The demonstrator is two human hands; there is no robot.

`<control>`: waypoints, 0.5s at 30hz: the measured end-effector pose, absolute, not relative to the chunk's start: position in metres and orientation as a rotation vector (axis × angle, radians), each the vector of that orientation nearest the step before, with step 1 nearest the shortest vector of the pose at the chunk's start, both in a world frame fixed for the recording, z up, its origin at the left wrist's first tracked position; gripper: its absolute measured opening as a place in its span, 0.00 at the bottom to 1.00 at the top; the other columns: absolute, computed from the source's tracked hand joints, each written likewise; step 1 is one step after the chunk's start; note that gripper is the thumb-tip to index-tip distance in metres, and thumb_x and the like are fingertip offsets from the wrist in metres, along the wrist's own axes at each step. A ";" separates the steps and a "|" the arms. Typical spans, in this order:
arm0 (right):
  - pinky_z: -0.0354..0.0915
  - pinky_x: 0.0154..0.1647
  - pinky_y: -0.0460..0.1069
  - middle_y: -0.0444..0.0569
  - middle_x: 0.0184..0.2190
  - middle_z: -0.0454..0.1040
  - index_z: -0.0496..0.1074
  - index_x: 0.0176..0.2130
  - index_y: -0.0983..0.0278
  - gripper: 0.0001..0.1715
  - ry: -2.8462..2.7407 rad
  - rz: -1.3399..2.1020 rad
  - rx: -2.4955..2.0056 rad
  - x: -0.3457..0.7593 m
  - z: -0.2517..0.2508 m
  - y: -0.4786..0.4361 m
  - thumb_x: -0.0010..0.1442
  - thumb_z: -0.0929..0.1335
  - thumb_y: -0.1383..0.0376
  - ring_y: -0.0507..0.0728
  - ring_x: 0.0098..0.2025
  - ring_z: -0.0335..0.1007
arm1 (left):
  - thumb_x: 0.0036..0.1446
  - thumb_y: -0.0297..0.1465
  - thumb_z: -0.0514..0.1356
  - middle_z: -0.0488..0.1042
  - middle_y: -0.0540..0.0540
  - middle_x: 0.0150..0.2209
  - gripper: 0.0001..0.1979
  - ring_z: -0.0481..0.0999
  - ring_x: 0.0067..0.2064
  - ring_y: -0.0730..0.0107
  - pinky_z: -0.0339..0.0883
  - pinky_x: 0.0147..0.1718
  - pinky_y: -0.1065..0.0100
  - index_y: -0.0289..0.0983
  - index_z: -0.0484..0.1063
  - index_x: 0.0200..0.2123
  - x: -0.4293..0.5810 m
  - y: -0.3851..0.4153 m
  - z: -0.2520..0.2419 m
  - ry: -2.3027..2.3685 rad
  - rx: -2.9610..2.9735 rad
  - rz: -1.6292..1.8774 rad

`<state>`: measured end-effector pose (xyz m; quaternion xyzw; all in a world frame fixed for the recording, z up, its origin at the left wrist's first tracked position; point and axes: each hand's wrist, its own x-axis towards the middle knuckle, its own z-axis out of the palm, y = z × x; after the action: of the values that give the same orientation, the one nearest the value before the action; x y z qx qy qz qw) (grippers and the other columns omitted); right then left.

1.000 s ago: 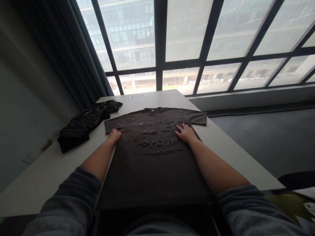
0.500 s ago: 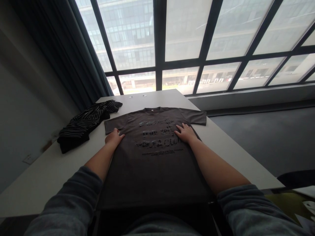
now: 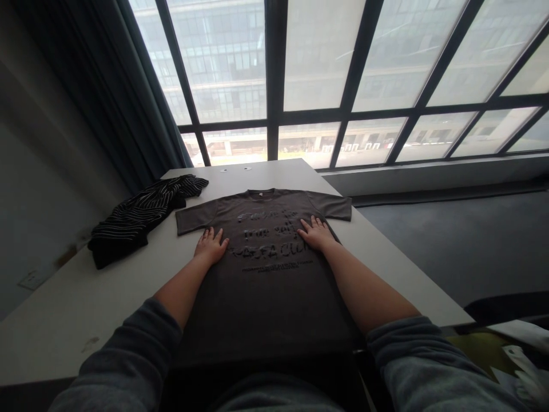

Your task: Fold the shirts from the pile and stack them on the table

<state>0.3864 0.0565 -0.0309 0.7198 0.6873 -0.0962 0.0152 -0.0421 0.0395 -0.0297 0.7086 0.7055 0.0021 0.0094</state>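
A dark brown t-shirt (image 3: pixel 266 286) with pale lettering on its chest lies spread face up on a white table (image 3: pixel 86 297), collar away from me. My left hand (image 3: pixel 211 245) rests flat on the shirt's left chest, fingers spread. My right hand (image 3: pixel 315 233) lies flat on the right chest beside the lettering, fingers stretched out. Neither hand holds anything. Both short sleeves stick out to the sides.
A crumpled black garment with thin white stripes (image 3: pixel 137 214) lies on the table to the left of the shirt. A large window with dark frames (image 3: pixel 274 80) stands beyond the table's far end. A dark curtain (image 3: pixel 107 91) hangs at the left. Grey floor lies to the right.
My left hand has opened from a curled shape at the shirt's left edge and slid inward onto the chest, fingers now spread. The right hand has stayed nearly in place.
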 end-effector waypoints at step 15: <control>0.36 0.79 0.62 0.52 0.79 0.33 0.44 0.79 0.52 0.45 2.169 -0.267 2.255 0.389 -0.037 0.060 0.73 0.52 0.38 0.67 0.80 0.33 | 0.71 0.53 0.44 0.48 0.35 0.77 0.39 0.48 0.78 0.50 0.43 0.74 0.45 0.40 0.54 0.76 -0.036 0.038 -0.021 2.321 2.067 -0.037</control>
<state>0.3893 0.0600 -0.0369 0.7181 0.6907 -0.0851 0.0009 -0.0363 0.0384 -0.0212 0.6650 0.7465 -0.0120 0.0166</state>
